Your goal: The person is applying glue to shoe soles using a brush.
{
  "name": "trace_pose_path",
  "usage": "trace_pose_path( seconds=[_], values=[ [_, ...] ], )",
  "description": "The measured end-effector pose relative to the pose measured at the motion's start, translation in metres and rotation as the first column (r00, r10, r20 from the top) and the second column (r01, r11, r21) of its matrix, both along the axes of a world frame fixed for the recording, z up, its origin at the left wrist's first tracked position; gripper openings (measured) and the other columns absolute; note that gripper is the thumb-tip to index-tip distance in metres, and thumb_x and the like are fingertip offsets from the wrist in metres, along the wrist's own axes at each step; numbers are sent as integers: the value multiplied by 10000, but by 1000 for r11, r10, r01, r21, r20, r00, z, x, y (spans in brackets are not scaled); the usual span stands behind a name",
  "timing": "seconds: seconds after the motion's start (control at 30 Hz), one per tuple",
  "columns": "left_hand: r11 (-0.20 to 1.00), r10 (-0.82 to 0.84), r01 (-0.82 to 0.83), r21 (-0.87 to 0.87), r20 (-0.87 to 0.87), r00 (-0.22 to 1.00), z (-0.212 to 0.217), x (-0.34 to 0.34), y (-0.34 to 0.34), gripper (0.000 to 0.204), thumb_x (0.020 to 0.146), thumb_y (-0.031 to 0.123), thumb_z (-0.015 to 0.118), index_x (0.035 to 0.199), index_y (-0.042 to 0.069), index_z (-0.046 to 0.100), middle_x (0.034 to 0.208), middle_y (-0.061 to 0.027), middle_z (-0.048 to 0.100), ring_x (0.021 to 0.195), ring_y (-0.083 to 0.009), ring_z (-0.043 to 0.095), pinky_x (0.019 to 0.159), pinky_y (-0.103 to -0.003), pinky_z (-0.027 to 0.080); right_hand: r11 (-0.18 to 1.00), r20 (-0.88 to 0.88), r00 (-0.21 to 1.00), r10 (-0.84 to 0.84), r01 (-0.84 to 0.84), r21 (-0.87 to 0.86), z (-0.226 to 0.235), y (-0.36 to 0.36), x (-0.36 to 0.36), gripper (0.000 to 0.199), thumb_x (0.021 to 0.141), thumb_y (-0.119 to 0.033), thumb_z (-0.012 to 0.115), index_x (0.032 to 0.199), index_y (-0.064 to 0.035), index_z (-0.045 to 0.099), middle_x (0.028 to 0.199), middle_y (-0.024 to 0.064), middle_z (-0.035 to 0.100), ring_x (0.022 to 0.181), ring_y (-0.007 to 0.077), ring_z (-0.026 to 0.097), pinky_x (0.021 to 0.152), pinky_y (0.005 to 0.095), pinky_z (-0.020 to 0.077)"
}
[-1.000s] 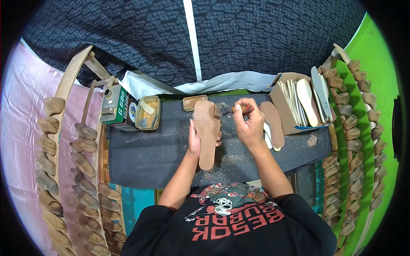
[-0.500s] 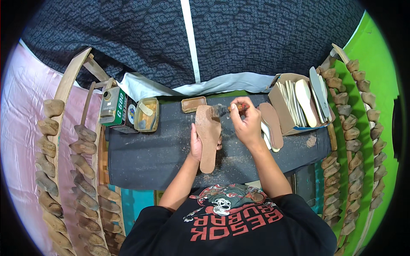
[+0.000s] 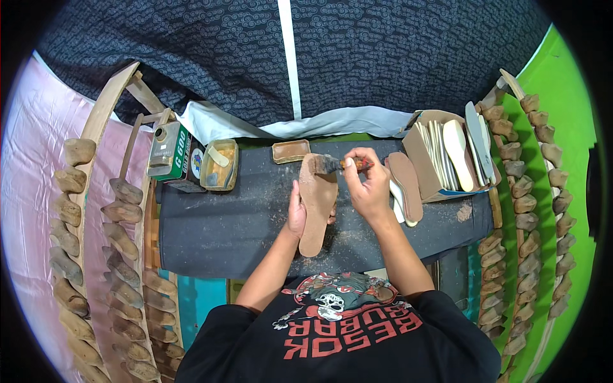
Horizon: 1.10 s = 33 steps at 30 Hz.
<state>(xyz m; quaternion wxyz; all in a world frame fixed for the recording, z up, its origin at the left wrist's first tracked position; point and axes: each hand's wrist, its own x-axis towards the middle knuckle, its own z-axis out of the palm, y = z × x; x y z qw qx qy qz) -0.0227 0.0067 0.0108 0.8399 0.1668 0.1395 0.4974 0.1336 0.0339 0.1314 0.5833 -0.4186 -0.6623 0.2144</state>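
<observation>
A brown shoe sole (image 3: 314, 220) lies along my left hand (image 3: 295, 214), its wide end pointing away from me. My left thumb runs along one edge, and fingertips show at the opposite edge. Pinched in my right hand (image 3: 370, 188) is a brush with a reddish handle (image 3: 363, 165). Its dark bristles (image 3: 327, 165) touch the sole's wide end near the right edge. More brown soles (image 3: 405, 188), with pale ones under them, lie on the table just right of my right hand.
A small shallow tray (image 3: 290, 151) sits at the table's far edge. Left are an open container (image 3: 220, 167) with a spreader and a metal can (image 3: 169, 151). A cardboard box (image 3: 426, 152) of pale insoles stands right. Racks of wooden shoe lasts (image 3: 122, 210) flank both sides; shavings dot the dark cloth (image 3: 211, 220).
The sole has tilted, its wide end leaning a little more to the right. The brush bristles now reach further over the sole's surface. Both hands keep their hold.
</observation>
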Motion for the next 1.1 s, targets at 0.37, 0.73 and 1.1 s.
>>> trace_pose_path(
  seconds=[0.37, 0.73, 1.1],
  values=[
    [998, 45, -45, -50, -7, 999, 4, -6, 1, 838, 970, 778, 220, 1304, 98, 577, 985, -118, 674, 784, -250, 644, 651, -400, 530, 991, 89, 989, 116, -109, -81, -7, -29, 2, 58, 946, -49, 629, 982, -10, 606, 694, 52, 612, 596, 90, 569, 554, 274, 468],
    [999, 36, -35, -25, 20, 999, 0, -9, 3, 832, 968, 777, 235, 1324, 102, 566, 996, -117, 664, 777, -250, 637, 629, -396, 521, 997, 83, 997, 2, 5, -80, -13, -25, 8, 61, 928, -51, 641, 952, -11, 602, 691, 36, 632, 590, 73, 588, 548, 263, 485],
    [998, -17, 19, -62, 34, 999, -17, 5, -4, 827, 948, 793, 269, 1322, 120, 570, 1077, -99, 651, 776, -260, 604, 608, -399, 488, 995, 18, 998, 56, -54, -84, -11, -9, 2, 67, 952, -71, 639, 968, -7, 625, 715, 36, 650, 628, 98, 604, 595, 286, 500]
  ],
)
